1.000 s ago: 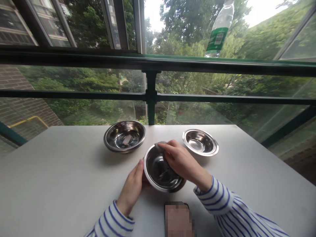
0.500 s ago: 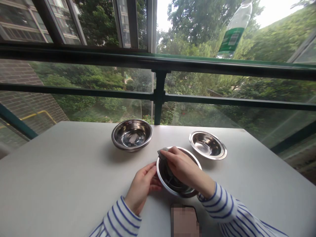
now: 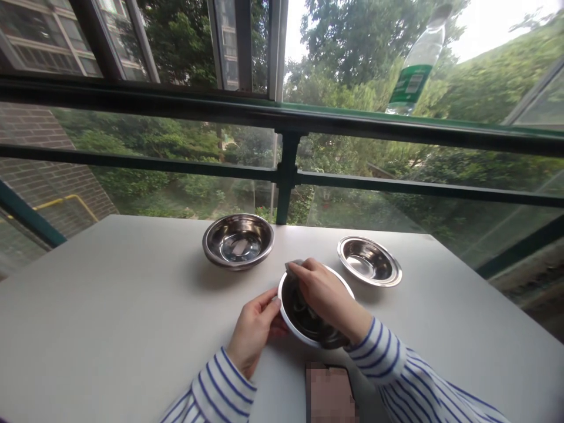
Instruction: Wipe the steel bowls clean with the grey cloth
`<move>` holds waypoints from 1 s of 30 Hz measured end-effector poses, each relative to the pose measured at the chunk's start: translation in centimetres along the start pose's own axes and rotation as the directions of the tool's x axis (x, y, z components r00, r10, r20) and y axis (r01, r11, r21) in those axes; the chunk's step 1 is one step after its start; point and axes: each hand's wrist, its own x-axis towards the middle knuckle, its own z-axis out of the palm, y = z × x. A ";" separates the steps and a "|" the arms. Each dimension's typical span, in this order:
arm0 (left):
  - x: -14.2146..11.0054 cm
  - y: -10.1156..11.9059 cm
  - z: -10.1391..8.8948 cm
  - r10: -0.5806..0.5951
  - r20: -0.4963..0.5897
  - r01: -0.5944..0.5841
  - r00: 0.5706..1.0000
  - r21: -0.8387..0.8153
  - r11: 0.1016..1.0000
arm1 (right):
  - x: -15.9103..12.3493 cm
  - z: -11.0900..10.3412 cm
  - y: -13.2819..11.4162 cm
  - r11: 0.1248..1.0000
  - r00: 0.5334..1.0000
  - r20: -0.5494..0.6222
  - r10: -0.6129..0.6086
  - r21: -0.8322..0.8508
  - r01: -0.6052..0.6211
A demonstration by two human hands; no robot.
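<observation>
A shiny steel bowl (image 3: 294,314) is between my hands near the middle of the white table (image 3: 132,329). My left hand (image 3: 253,326) grips its left side, thumb by the rim and fingers underneath. Reaching in from the right, my right hand (image 3: 330,299) pinches a small greyish cloth (image 3: 291,267) over the far left rim. Most of the cloth is hidden behind the fingers. My right hand and wrist cover part of the bowl's inside.
Behind to the left stands another steel bowl (image 3: 214,244), a pale patch on its bottom. A shallower steel bowl (image 3: 390,273) sits back right. A phone-like object (image 3: 330,393), blurred out, lies at the front. Beyond the table run a dark railing (image 3: 198,114) and a plastic bottle (image 3: 412,82).
My right hand and the cloth have shifted slightly along the bowl's rim. My left hand keeps its grip. The view has tilted a little.
</observation>
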 end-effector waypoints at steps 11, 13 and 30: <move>-0.1 0.1 0.2 0.007 0.000 -0.007 1.000 -0.063 0.998 | 0.1 -0.6 0.0 0.998 0.998 0.027 -0.053 0.018 0.052; -0.1 0.1 0.2 0.012 -0.006 -0.012 1.000 -0.070 0.997 | 0.3 -0.5 0.1 1.000 1.000 0.021 -0.016 -0.009 0.017; 0.2 0.1 0.1 0.023 0.003 -0.022 1.000 -0.151 0.988 | -0.6 -0.7 -0.3 0.949 0.967 0.058 -0.249 0.214 0.231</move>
